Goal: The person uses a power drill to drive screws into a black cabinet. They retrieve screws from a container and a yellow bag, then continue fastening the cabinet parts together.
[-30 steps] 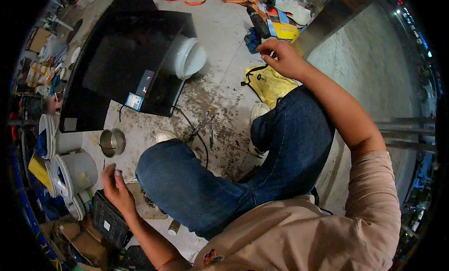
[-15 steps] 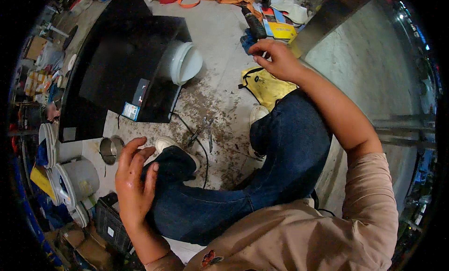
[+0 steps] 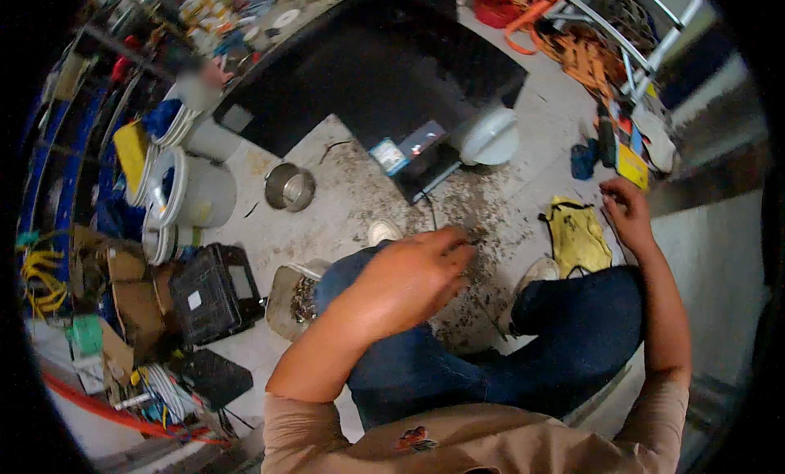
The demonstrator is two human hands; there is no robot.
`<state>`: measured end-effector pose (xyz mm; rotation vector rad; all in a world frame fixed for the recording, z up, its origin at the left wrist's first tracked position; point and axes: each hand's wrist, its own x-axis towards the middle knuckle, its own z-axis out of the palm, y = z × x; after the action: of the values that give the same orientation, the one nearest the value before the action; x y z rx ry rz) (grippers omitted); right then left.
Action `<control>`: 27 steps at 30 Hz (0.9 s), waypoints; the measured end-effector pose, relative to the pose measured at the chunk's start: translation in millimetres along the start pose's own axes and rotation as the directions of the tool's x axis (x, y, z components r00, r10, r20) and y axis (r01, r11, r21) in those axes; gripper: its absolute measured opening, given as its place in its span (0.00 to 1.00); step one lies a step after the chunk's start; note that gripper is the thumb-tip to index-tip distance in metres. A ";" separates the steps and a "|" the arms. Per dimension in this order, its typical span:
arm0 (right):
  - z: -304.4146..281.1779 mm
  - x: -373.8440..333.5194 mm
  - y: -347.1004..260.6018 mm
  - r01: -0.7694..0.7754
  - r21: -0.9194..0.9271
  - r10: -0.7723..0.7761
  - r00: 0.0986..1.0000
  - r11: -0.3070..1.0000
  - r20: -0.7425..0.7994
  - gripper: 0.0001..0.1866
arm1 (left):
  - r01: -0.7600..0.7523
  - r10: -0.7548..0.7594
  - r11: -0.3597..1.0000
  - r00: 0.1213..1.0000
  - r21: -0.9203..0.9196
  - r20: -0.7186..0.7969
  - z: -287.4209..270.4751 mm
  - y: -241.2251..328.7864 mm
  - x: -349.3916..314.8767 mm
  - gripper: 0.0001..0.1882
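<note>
My left hand reaches over my left knee toward the floor, with its loosely bent fingers apart and slightly smeared by motion. Nothing shows in it. My right hand hovers beside a yellow cloth bag, fingers half curled and the thumb apart, also holding nothing visible. Dark crumbs of debris lie scattered on the floor between my feet. Just beyond them stands a large black glossy panel-sided box, with a white round bucket-like part at its right end.
A metal pot sits left of my feet, near white buckets and a black tool case. A tub of small metal pieces stands by my left leg. At the right lie a cordless drill, orange straps and a ladder.
My view has turned left, so the scene sits further right. My left hand has swung from beside my knee to in front of it. My right hand has lowered toward the yellow bag.
</note>
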<state>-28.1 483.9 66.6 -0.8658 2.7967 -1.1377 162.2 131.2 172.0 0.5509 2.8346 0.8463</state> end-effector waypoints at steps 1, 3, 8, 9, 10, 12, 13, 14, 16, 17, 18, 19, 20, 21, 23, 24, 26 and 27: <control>1.4 0.8 -0.1 -0.009 0.043 0.009 1.000 0.999 0.009 0.09 | -0.040 0.040 0.999 0.999 -0.013 -0.023 2.0 -0.6 -0.5 0.17; 4.0 0.5 0.7 -0.035 0.129 0.031 0.999 0.991 0.031 0.08 | -0.059 0.059 0.998 0.998 0.016 -0.006 9.2 -1.2 0.5 0.18; 6.8 -2.4 9.1 -0.101 0.131 0.098 0.995 0.986 0.027 0.08 | -0.144 0.144 0.989 0.989 0.039 0.019 17.6 2.6 6.0 0.16; 7.4 -1.8 10.3 -0.085 0.131 0.083 0.996 0.988 0.020 0.08 | -0.148 0.147 0.988 0.989 0.042 0.026 17.4 4.7 7.1 0.16; 8.3 -1.3 10.2 -0.087 0.121 0.084 0.996 0.989 0.033 0.08 | -0.154 0.152 0.987 0.988 0.045 0.034 17.0 5.6 7.0 0.15; 7.3 -1.4 11.7 -0.104 0.103 0.099 0.994 0.989 0.053 0.08 | -0.158 0.156 0.986 0.987 0.051 0.033 17.6 6.7 11.3 0.14; 8.1 -0.2 10.8 -0.102 0.111 0.096 0.994 0.989 0.061 0.08 | -0.161 0.159 0.985 0.987 0.054 0.034 17.1 7.1 12.3 0.13; 7.9 0.5 6.8 -0.100 0.111 0.093 0.993 0.989 0.069 0.08 | -0.154 0.153 0.987 0.988 0.049 0.031 17.0 6.9 11.4 0.13; 8.8 0.9 5.1 -0.088 0.089 0.082 0.994 0.992 0.076 0.08 | -0.142 0.140 0.989 0.990 0.040 0.029 16.8 7.2 9.9 0.13; 7.8 2.0 5.5 -0.076 0.059 0.072 0.995 0.995 0.075 0.08 | -0.149 0.149 0.988 0.989 0.038 0.023 17.6 6.5 10.2 0.13; 7.0 2.8 6.1 -0.065 0.031 0.062 0.995 0.997 0.075 0.08 | -0.157 0.156 0.987 0.988 0.036 0.018 19.0 5.2 10.5 0.13; 6.3 2.9 6.9 -0.071 0.041 0.068 0.995 0.997 0.067 0.07 | -0.164 0.163 0.986 0.986 0.035 0.014 19.8 4.7 10.9 0.12; 7.1 2.3 8.1 -0.078 0.055 0.075 0.995 0.995 0.060 0.07 | -0.161 0.160 0.986 0.987 0.038 0.021 19.8 5.0 11.1 0.12; 7.4 1.7 9.0 -0.085 0.069 0.082 0.995 0.994 0.054 0.07 | -0.158 0.157 0.987 0.987 0.041 0.029 19.6 5.5 11.4 0.12; 6.4 1.6 6.6 -0.109 0.066 0.104 0.992 0.992 0.068 0.07 | -0.151 0.150 0.987 0.988 0.047 0.036 19.1 6.3 11.2 0.12; 6.5 1.6 5.3 -0.121 0.065 0.116 0.990 0.991 0.075 0.07 | -0.147 0.146 0.988 0.989 0.051 0.036 18.7 6.5 10.6 0.12; 7.6 1.1 4.7 -0.116 0.080 0.110 0.991 0.990 0.079 0.07 | -0.140 0.138 0.989 0.990 0.055 0.039 18.8 7.1 10.2 0.11; 8.3 0.7 4.2 -0.114 0.088 0.107 0.991 0.990 0.080 0.07 | -0.137 0.135 0.989 0.990 0.055 0.043 19.0 7.2 10.1 0.11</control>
<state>-29.1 480.6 57.9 -0.7200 2.6719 -1.1811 159.4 150.2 159.9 0.7681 2.8199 0.7683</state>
